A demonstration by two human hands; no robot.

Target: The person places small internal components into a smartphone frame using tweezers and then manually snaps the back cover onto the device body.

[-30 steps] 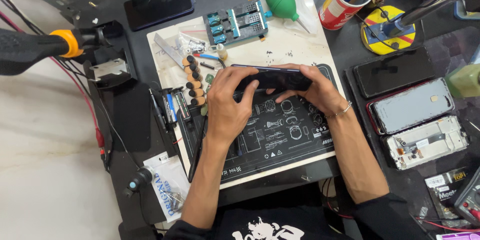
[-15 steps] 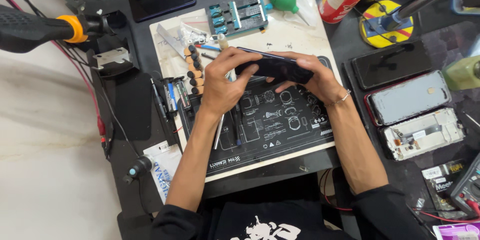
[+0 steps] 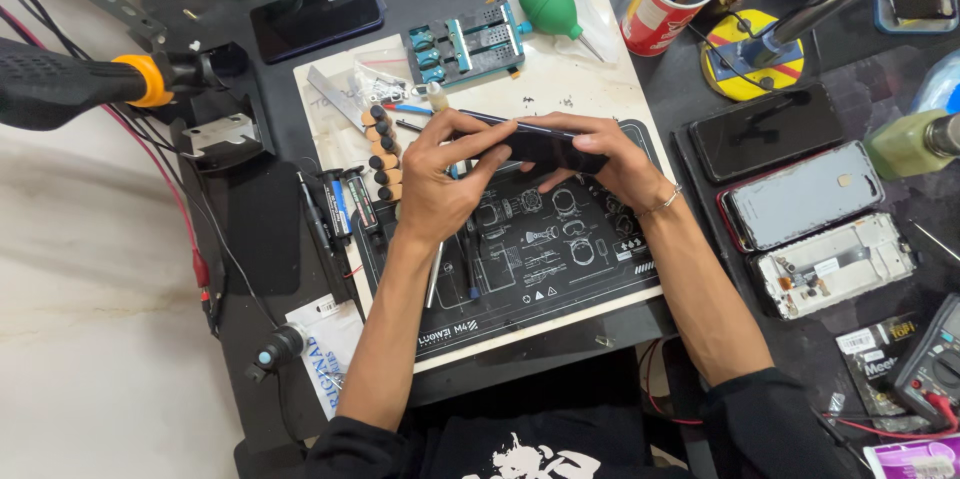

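Observation:
A dark smartphone (image 3: 535, 144) is held on edge between both my hands, just above a black repair mat (image 3: 560, 269) with white diagrams. My left hand (image 3: 440, 184) grips its left end, fingers curled over the top edge. My right hand (image 3: 610, 159) wraps the right end from behind. The phone tilts, its thin side facing up. A thin metal tool (image 3: 435, 274) lies on the mat under my left wrist.
A teal phone clamp (image 3: 470, 39) and green air blower (image 3: 548, 1) lie beyond the mat. A red cup (image 3: 668, 1) holds tools. Disassembled phones (image 3: 800, 197) and a white frame (image 3: 830, 264) sit right. A hot-air handle (image 3: 70, 84) juts in from the left.
Both hands have turned the phone from lying flatter to standing on its edge. The hands stayed over the upper part of the mat.

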